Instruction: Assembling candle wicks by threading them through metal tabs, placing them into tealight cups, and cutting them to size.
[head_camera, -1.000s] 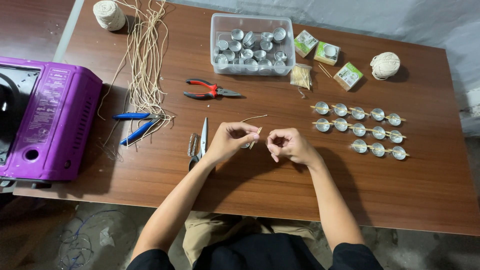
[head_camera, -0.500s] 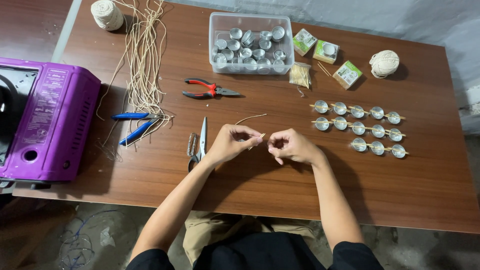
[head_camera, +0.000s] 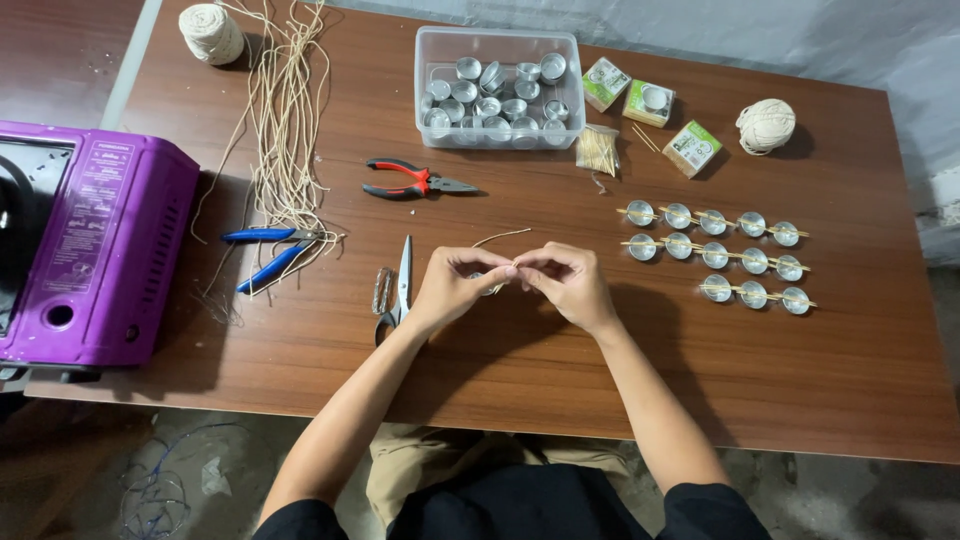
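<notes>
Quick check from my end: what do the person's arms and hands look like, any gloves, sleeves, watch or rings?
Both hands are bare: no gloves on the left hand or the right hand. No watch, bracelet or ring shows, though the fingers are too small to be sure. The forearms are uncovered to above the elbow, where short black sleeves begin at the picture's bottom edge.

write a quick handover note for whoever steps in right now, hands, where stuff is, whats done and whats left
Left hand and right hand: fingertips together over the table, pinching a short piece of cord, with a small metal cup partly hidden under them.
Scissors lie just left of the left hand; red pliers beyond; loose cords far left.
Done: three rows of cups on sticks at right.
Left: many empty cups in the clear tub.
</notes>
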